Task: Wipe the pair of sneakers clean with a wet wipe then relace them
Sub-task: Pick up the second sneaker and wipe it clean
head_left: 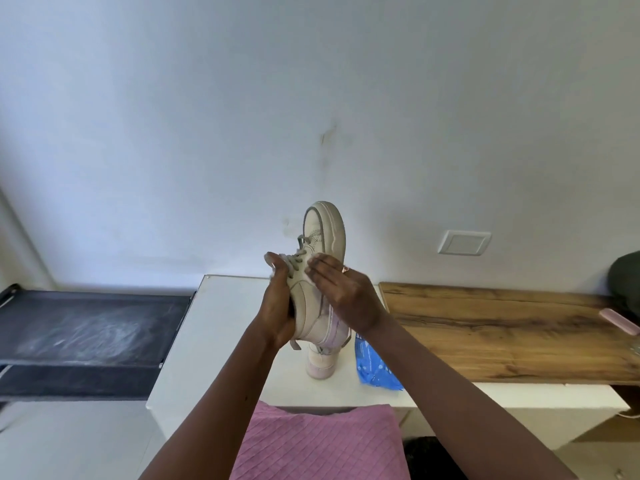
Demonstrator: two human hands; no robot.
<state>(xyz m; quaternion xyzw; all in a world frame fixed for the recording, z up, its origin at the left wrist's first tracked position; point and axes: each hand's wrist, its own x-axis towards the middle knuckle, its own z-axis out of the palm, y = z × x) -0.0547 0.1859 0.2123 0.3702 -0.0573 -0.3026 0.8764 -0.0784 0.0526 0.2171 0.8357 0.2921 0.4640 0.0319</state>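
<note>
Head view: left hand (277,306) grips the sneaker (320,233) toe-up above the white surface (214,323); right hand (346,289), flat-fingered, presses the wet wipe (309,278) against its side. Best with firm, overlapping strokes!

A white worktop (221,327) carries a pale sneaker (320,362), heel toward the viewer, with a blue wipes pack (375,367) lying just beside it on the right.

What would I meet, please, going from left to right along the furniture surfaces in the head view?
Dark rack → white tabletop → held sneaker → blue wipes pack → wooden board → pink object at the right edge.
</note>
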